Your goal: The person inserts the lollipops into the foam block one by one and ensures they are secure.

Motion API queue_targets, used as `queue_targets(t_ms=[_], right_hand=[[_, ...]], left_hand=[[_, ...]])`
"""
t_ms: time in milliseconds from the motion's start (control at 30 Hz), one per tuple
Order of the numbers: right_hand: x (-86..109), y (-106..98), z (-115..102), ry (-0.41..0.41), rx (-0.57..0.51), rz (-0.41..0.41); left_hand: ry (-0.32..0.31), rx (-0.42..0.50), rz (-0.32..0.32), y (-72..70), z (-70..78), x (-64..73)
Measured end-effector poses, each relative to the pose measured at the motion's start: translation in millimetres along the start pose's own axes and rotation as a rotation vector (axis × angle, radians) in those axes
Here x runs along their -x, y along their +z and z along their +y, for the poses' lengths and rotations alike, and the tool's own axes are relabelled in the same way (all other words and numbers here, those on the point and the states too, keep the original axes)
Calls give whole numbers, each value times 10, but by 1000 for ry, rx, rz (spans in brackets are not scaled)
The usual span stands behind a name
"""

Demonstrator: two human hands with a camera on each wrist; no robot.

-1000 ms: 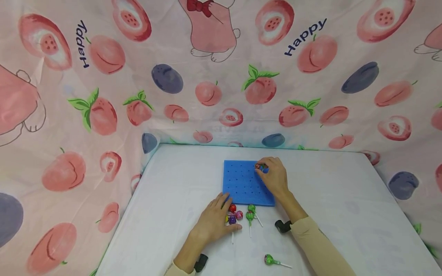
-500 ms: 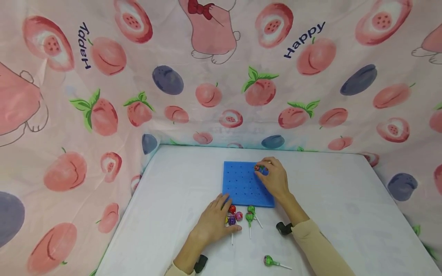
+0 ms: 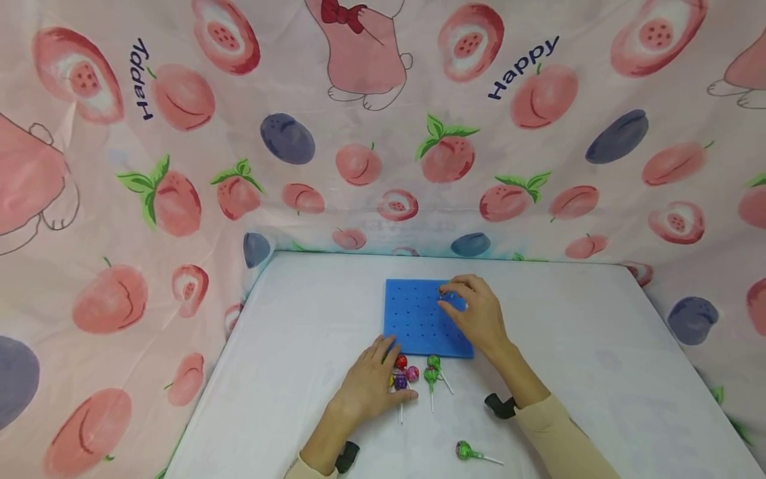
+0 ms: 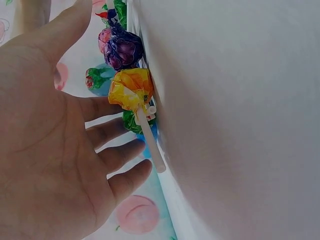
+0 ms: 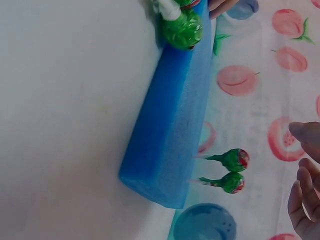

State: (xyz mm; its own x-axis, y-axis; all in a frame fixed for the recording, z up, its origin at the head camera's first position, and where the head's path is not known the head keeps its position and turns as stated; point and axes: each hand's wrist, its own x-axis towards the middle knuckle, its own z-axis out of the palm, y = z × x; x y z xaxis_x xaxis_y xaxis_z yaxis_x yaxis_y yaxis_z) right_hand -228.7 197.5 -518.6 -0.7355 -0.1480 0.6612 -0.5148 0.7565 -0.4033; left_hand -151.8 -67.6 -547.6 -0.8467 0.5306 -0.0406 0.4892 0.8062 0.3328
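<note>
My right hand hovers over the far right part of a blue foam board dotted with holes. Its thumb and fingers are parted. In the right wrist view, two green-wrapped lollipops stand by their sticks in the board, apart from the fingers; in the head view the hand mostly hides them. My left hand lies with extended fingers at the board's near left corner, beside a cluster of lollipops: red, pink, purple and yellow. It grips none of them.
Two green lollipops lie just in front of the board. Another green lollipop lies nearer the front, right of centre. The white table ends at a fruit-print cloth behind and at the sides.
My right hand has parted its thumb and fingers from the lollipop it was pinching at the board and drawn slightly back. The left hand has stayed in place.
</note>
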Motion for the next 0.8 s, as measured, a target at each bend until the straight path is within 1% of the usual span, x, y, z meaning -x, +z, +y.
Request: queue_targets(t_ms=[100,300,467,600,700,800], right_hand=[[21,-68,-67,-21,-6,-11],[98,-203,-182,-64,-15,-37],[233,-314,-254,-128,-52,-87],[368,-367,-304,-169,-76,-125],[459,-397,-353,-182,-66,-147],[540,-438,-402,-163,-44,-184]], left_hand=[[4,10,8,4,0,5],[-3,5,-1,13,2,-5],[1,6,8,28,6,-13],[-4,12,3,41,10,-7],[-9,14,0,36,8,-7],[-16,14,-4,17,9,-16]])
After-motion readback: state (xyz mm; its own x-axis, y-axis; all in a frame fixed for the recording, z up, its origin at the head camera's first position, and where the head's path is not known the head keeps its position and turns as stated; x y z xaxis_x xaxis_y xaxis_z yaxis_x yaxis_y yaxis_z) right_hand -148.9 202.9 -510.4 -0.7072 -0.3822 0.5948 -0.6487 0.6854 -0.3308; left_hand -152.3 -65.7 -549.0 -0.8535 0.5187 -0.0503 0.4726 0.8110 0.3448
